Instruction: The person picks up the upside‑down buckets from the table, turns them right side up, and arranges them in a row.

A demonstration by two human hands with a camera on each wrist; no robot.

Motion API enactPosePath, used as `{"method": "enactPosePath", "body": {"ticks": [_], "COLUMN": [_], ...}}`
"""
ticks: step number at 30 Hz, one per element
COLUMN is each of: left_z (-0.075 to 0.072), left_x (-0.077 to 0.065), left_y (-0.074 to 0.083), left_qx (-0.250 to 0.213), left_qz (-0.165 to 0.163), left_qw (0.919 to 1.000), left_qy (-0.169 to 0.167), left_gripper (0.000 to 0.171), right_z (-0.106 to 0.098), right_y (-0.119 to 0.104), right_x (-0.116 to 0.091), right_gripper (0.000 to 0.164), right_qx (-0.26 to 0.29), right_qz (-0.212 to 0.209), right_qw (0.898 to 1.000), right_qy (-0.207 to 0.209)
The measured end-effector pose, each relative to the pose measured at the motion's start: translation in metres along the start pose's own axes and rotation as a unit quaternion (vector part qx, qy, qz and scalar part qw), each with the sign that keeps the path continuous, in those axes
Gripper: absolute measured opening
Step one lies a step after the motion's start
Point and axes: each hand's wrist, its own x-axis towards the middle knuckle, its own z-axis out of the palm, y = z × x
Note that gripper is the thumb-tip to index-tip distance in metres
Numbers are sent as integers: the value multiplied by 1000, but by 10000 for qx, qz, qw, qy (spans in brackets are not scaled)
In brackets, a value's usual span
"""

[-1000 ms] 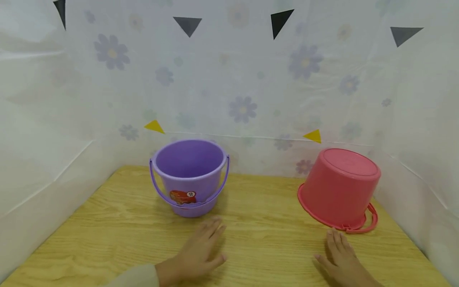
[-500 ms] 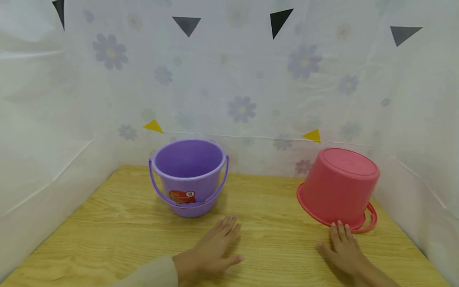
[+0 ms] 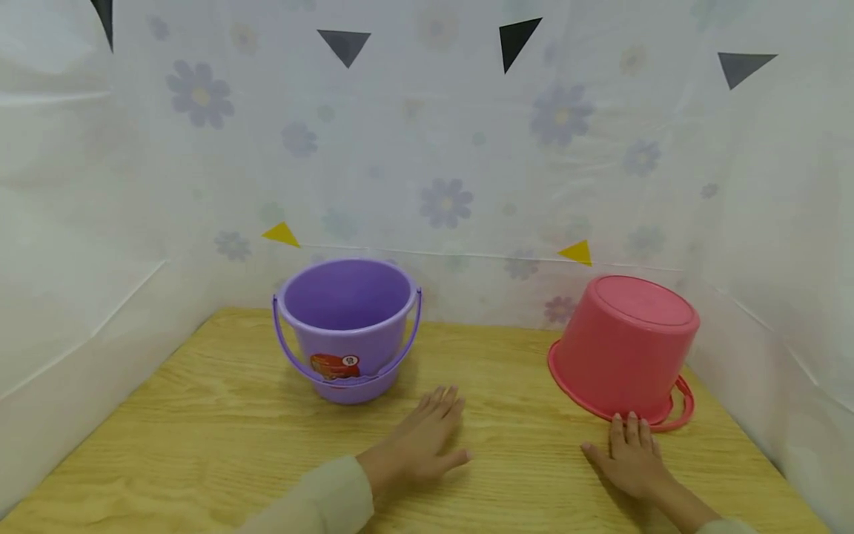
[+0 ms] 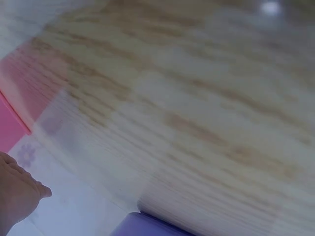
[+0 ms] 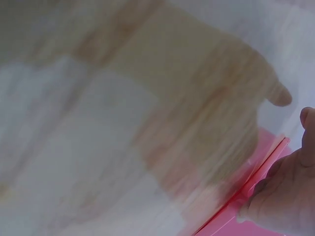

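Note:
A purple bucket [image 3: 350,343] stands upright on the wooden table, its handle hanging down in front. To the right, a red bucket [image 3: 620,360] sits upside down and tilted, with its handle [image 3: 683,408] sticking out by the rim. My left hand [image 3: 423,445] hovers over or lies on the table between the two, fingers straight and thumb spread, holding nothing. Straight fingers of my right hand [image 3: 630,460] reach the near rim of the red bucket. In the right wrist view that hand [image 5: 285,191] overlaps the pink-red rim; whether it touches is hard to tell.
White flower-patterned sheeting [image 3: 447,148] closes off the back and both sides of the wooden table [image 3: 200,437]. Dark and yellow triangles [image 3: 280,234] are on the back sheet. The left wrist view shows mostly glossy tabletop [image 4: 197,108] with reflections.
My left hand has moved right and slightly forward, away from the purple bucket. My right hand has edged forward to the red bucket's rim. Both buckets stand as before; the view shifted slightly.

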Motion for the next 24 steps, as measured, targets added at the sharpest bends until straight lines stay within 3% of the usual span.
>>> {"method": "enactPosePath", "body": {"ticks": [6,12,24], "left_z": [2,5,6], "left_x": [14,27,50], "left_y": [4,10,25], "left_qx": [-109,-1,245], "left_qz": [-151,-279,-429], "left_qw": [9997,9996,9980], "left_qy": [-175,-101,-393], "left_gripper": [75,75,74], "right_z": [0,0,4], "right_y": [1,1,-3], "right_x": [2,4,3], "right_gripper": [99,99,96], "right_qx": [-121,-164,-447], "right_qz": [182,323,372], "right_qw": [9997,9993,9980], "right_qy": [123,86,244]}}
